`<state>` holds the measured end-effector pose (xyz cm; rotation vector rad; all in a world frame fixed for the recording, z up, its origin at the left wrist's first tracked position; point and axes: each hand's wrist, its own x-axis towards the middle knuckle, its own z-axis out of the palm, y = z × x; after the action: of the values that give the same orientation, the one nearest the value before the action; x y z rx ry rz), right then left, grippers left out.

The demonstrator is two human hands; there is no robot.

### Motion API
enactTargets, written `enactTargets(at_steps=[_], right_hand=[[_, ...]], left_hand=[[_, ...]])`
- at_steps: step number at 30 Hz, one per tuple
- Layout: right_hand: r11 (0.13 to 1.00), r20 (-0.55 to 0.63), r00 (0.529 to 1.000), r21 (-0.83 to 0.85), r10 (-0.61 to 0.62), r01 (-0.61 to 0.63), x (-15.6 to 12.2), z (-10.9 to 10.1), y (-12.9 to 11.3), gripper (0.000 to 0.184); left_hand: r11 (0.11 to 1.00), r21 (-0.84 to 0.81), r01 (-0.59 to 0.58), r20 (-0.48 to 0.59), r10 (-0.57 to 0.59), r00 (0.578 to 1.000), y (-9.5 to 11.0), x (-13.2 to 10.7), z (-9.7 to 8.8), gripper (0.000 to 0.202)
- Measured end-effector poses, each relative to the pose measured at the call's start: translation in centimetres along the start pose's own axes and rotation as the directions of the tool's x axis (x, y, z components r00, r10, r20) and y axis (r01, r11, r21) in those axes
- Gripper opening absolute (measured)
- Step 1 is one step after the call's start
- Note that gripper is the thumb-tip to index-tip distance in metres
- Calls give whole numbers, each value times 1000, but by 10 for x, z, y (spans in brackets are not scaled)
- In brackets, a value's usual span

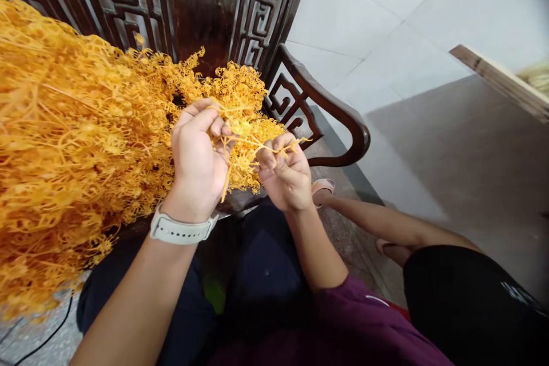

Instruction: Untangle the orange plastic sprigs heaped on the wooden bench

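Note:
My left hand (198, 155), with a pale watch (180, 230) on the wrist, is closed round a bunch of orange plastic sprigs (240, 104). My right hand (286, 172) is closed in a pinch on a thin orange stem (288, 146) that runs across from the bunch. Both hands are held close together above my lap. A large heap of the same orange sprigs (68, 137) fills the left side, lying on a dark carved wooden chair (319, 104).
The chair's carved back (201, 0) stands behind the heap and its curved arm reaches right. Grey tiled floor (450, 148) spreads to the right. A wooden board edge (501, 80) juts in at the upper right. A dark cable (47, 338) lies at the lower left.

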<state>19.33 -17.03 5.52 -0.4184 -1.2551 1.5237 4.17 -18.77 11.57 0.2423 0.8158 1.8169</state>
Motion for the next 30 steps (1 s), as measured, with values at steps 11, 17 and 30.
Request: enactTargets(at_steps=[11, 17, 30], right_hand=[[948, -163, 954, -237, -253, 211, 13, 5, 6, 15], [969, -24, 984, -181, -177, 170, 7, 9, 8, 20], [992, 249, 966, 90, 65, -90, -17, 13, 7, 27]], left_hand=[[753, 544, -371, 516, 49, 855, -2, 15, -18, 41], [655, 500, -566, 423, 385, 820, -6, 23, -24, 25], [893, 400, -206, 206, 131, 970, 1, 14, -27, 41]])
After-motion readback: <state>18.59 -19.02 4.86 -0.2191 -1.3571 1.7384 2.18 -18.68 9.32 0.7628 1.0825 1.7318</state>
